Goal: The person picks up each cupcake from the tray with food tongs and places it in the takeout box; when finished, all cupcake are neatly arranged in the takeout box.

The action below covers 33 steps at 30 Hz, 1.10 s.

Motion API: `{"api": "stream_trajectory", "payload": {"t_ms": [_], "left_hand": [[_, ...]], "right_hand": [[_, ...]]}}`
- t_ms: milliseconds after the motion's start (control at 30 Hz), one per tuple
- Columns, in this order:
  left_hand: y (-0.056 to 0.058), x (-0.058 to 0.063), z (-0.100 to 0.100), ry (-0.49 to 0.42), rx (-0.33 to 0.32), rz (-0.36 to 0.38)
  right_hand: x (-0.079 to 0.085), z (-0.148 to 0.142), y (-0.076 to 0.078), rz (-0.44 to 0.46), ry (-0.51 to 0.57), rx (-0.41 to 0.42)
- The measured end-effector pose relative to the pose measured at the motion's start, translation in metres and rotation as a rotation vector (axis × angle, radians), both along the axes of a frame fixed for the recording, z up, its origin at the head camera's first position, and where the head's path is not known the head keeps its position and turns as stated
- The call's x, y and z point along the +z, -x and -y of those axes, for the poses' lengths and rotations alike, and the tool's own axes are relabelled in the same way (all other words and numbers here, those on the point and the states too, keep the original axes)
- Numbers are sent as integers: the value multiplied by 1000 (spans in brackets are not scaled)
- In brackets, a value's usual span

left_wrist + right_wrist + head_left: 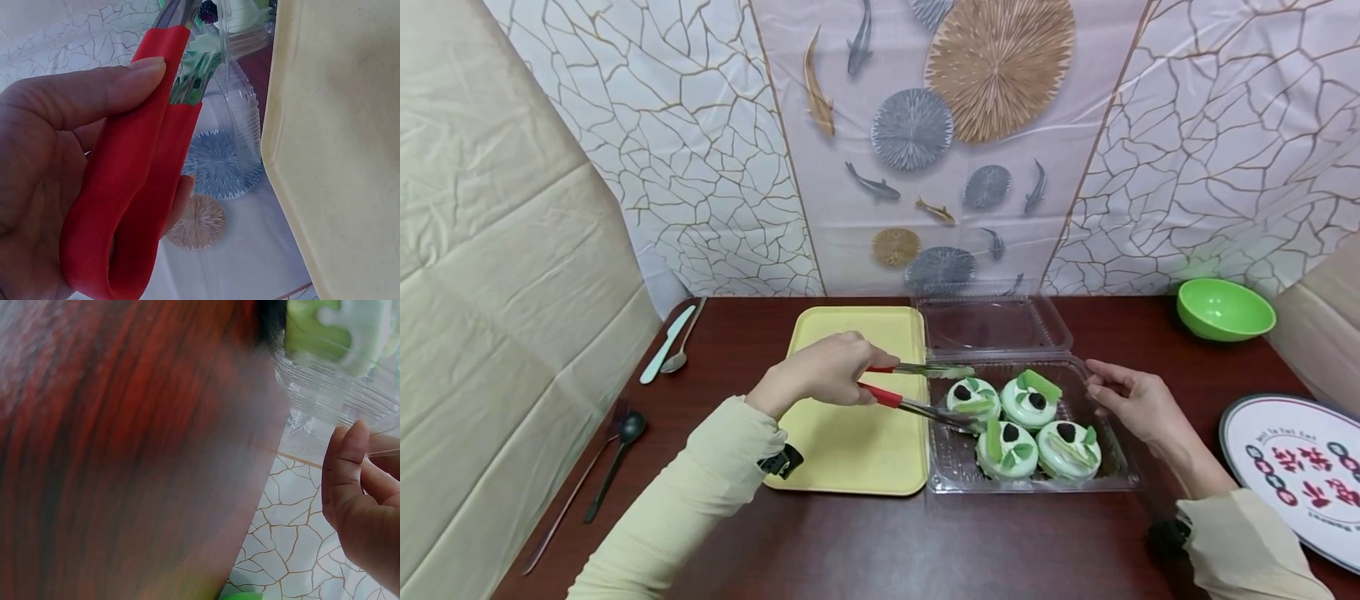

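Note:
My left hand [831, 371] grips a pair of tongs [125, 156] with red-covered handles and metal arms. The spread tong tips reach into the left side of a clear plastic container [1033, 485], on either side of the back-left cake [964, 392]. Several small round cakes sit in it, topped with white-green cream, a dark berry, leaves and a green slice. At the container's right rim, my right hand [1138, 404] pinches the edge between thumb and fingers; the right wrist view shows the fingertips [356, 434] on the clear plastic. The hinged lid [992, 325] lies folded back behind.
A yellow tray [850, 458] adjoins the container's left side. Far left lie a pale knife [667, 344], a spoon [676, 362], a black spoon [632, 427] and a fork [617, 417]. To the right are a green bowl [1225, 310] and a white plate with red lettering [1247, 425].

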<state>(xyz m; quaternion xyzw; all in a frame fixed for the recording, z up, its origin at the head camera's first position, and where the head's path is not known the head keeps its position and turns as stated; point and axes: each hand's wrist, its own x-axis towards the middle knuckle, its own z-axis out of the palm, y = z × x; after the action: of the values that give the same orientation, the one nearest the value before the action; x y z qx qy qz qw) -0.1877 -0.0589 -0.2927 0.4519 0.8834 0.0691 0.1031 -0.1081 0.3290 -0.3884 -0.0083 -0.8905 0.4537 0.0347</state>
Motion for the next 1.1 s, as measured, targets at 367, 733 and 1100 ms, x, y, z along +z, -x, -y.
{"api": "stream_trajectory", "payload": {"t_ms": [367, 733, 1100], "left_hand": [[-7, 1, 0, 10, 23, -59], [-2, -8, -1, 0, 10, -46], [2, -4, 3, -12, -17, -75]], "right_hand": [[1, 0, 0, 13, -11, 4], [0, 1, -1, -8, 28, 9], [0, -1, -1, 3, 20, 5]]}}
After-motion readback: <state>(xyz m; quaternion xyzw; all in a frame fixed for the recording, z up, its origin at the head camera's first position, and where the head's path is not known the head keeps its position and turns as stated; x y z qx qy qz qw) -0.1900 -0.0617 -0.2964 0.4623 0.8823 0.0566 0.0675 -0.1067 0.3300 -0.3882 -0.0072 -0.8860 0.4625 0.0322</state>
